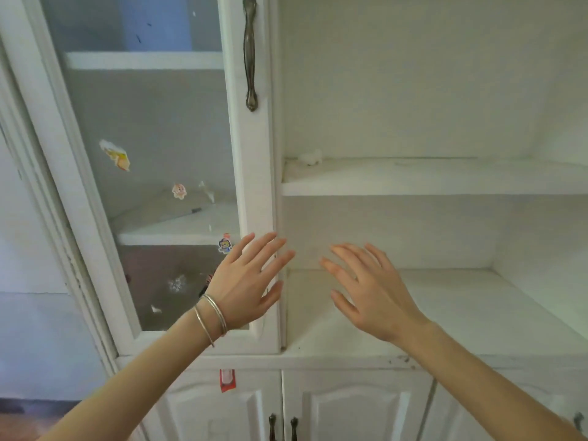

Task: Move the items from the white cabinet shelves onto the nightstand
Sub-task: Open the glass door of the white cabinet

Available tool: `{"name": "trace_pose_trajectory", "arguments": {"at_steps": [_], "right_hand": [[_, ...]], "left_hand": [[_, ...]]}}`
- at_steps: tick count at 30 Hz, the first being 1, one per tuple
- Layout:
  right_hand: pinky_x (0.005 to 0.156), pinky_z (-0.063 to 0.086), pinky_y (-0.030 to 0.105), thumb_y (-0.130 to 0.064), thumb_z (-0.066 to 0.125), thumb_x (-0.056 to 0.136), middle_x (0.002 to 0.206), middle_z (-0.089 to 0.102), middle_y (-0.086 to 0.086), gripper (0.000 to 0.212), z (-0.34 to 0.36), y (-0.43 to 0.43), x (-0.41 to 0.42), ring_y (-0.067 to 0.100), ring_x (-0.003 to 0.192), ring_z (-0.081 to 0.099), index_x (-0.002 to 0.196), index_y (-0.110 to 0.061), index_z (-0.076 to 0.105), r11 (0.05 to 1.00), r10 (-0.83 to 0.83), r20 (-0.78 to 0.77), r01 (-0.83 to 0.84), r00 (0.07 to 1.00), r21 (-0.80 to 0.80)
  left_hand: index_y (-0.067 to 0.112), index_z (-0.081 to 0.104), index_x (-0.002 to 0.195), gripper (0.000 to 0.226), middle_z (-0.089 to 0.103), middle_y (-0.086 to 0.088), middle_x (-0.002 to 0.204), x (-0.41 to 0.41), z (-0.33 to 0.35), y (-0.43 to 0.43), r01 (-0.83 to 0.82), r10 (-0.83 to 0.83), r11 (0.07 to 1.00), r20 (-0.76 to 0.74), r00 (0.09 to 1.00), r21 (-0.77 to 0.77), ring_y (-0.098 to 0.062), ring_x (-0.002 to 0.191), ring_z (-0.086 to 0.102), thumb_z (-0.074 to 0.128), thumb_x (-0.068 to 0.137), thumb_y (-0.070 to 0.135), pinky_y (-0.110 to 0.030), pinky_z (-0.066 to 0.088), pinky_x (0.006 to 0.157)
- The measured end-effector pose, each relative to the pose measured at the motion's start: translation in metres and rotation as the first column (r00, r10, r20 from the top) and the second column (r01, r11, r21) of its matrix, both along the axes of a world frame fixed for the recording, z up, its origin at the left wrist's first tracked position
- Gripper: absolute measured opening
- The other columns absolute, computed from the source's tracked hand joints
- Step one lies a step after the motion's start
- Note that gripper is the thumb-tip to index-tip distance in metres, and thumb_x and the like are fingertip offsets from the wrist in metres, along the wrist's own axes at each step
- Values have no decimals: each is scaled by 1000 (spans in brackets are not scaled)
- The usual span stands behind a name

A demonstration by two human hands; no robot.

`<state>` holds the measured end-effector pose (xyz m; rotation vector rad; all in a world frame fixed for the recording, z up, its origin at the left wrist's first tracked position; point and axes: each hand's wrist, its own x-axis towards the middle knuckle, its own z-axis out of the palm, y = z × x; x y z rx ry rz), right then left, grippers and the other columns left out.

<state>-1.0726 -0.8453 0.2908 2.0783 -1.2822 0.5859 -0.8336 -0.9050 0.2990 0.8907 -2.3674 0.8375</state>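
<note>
The left hand [251,278] and right hand [369,288] hover with fingers spread wide, holding nothing, before the white cabinet [318,361], near its lower shelf [477,313], while a small white item [309,157] sits in the back left corner of the upper shelf [445,179].

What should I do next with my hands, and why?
Probably lift the right hand to the white lump at the left back corner of the upper shelf. It and the left hand hold nothing, and that lump is the only loose item I see on the open shelves.
</note>
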Motion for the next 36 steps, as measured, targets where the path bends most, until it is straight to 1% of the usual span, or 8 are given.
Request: {"name": "trace_pose_trajectory", "arguments": {"at_steps": [8,13,19,21,24,28,31,36], "right_hand": [[102,32,49,-38,42,88,131,54,12,47,62,-80,-5,27,122,48,125,-14,58,984,-32,-8,30,999,-175],[105,29,49,-39,42,88,131,54,10,51,72,-111,-9,24,124,44,131,-13,52,980,-92,11,92,996,-174],[108,24,47,-42,41,89,133,52,7,56,66,-120,-9,23,124,46,137,-14,43,983,-101,31,104,994,-148],[107,26,47,-43,41,89,131,53,8,55,65,-121,-8,24,122,46,136,-15,44,984,-90,55,97,994,-149],[105,27,45,-44,41,87,128,54,8,54,68,-119,-8,25,118,48,133,-15,48,988,-72,74,81,995,-130],[105,25,42,-46,39,87,128,54,7,55,73,-117,-10,24,118,49,133,-17,47,993,-84,53,88,995,-76],[107,21,42,-47,38,87,132,51,8,58,73,-115,-11,24,122,46,137,-18,42,993,-112,27,112,993,-27],[110,15,44,-49,30,89,141,44,10,64,75,-111,-13,25,132,39,143,-17,34,988,-148,-46,149,988,24]], "left_hand": [[12,52,132,50,50,-8,138,-3,67,-75,36,-31,988,32,999,-151,-25,135,35,40,89,35,-43,21,113],[7,53,131,49,53,-7,135,-7,74,-98,104,-81,966,104,991,-239,-25,136,34,46,87,28,-45,22,113],[7,51,133,49,51,-8,137,1,74,-102,71,6,940,224,974,-334,-24,134,37,40,91,29,-49,23,111],[6,55,129,48,54,-9,133,2,77,-101,64,30,932,251,967,-358,-24,132,40,38,91,30,-47,26,109],[6,66,108,38,62,-9,115,-2,83,-95,77,37,918,276,960,-390,-24,120,48,39,90,27,-39,34,98],[10,65,86,29,64,-7,102,-4,86,-87,64,57,905,270,961,-420,-23,111,48,40,89,24,-36,36,84],[11,62,82,26,64,-7,98,-4,80,-75,51,42,909,213,976,-415,-22,112,45,40,89,24,-35,35,80],[11,61,84,22,64,-5,98,0,79,-52,13,73,910,192,979,-414,-22,115,46,43,88,25,-36,34,87]]}}
